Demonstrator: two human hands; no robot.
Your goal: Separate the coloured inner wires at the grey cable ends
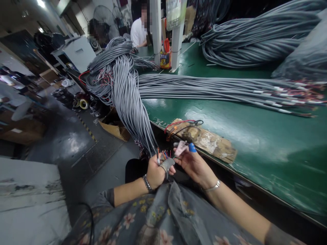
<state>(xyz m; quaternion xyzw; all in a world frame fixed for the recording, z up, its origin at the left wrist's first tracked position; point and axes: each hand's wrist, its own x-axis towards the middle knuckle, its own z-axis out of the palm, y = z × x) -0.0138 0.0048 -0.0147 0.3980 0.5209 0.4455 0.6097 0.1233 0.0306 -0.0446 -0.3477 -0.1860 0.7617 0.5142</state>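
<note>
In front of my lap, my left hand [158, 170] is closed around the end of a grey multi-core cable, and its thumb wears a grey covering. Thin coloured wires [166, 154] fan out of the grip, some red, blue and orange. Close by on the right is my right hand [191, 165], its fingers curled together by the wire tips. Pale and blue wraps [192, 147] cover some of its fingertips; what they pinch is too small to make out. A thick bundle of grey cables [127, 92] hangs over the table edge down to my left hand.
The green table [255, 136] carries a worn wooden board [206, 141] with red and black leads at its near edge. More grey cables [204, 86] lie across it, with coils [250, 37] behind. A cardboard box [114, 127] stands on the floor. A person [139, 30] sits beyond the posts.
</note>
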